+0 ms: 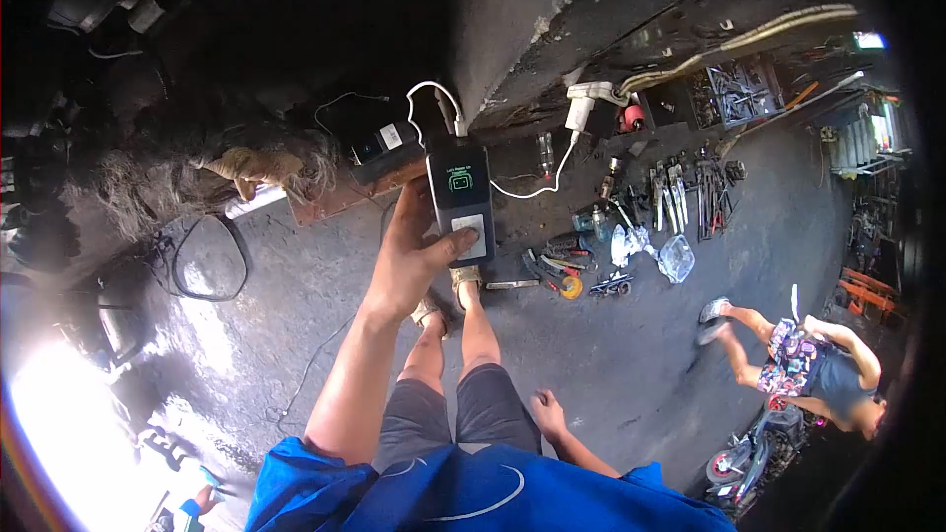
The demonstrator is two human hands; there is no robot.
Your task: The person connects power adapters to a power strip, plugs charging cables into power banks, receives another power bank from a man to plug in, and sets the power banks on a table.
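As our left hand (414, 261) grasps: black device (460, 199), white cable (434, 85) at top edge
Right hand (549, 414): loosely curled

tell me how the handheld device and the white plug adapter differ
The handheld device has a dark front, while the plug adapter is white.
The device is gripped in the left hand; no hand touches the adapter.
The device shows lit green text and a face-like icon; no lit display can be seen on the adapter.
Both have a white cable at one end.
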